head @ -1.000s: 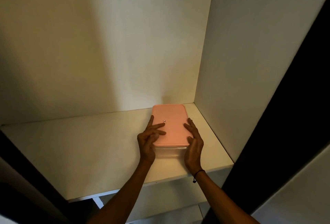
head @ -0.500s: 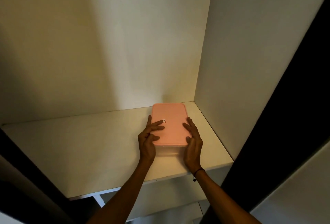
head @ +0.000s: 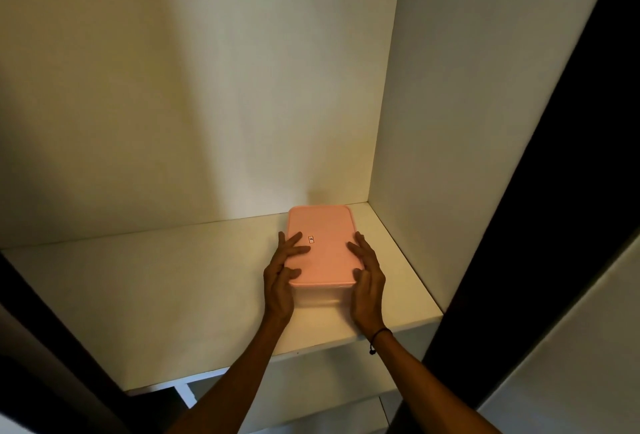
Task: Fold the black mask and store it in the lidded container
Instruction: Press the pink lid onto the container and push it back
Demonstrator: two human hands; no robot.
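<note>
Seemingly late in the task, judging by the layout. Item: lidded container [head: 322,260], a rectangular box with a pink lid [head: 323,246] over a pale translucent body, standing on a white shelf [head: 173,288] right of centre in the frame, its far end close to the back corner of the cupboard. Lid: seated flat and closed, as far as the view shows; a small label sits on its top.

Item: black mask — not visible anywhere in the frame. Whether it lies folded inside the container cannot be told; the lid hides the interior and the body is too dim to read. If it is inside, folding and storing are done, and only releasing the box remains.

Left hand [head: 280,281]: spread open, palm against the left side of the container, fingers [head: 294,243] laid over the lid's left edge. Right hand [head: 367,281]: likewise open and flat against the right side, fingertips resting on the lid's right edge; a dark cord bracelet [head: 379,335] circles the wrist. Both hands bracket the box between them, pressing rather than gripping.

Shelf otherwise bare; a lower shelf [head: 311,388] shows beneath.
</note>
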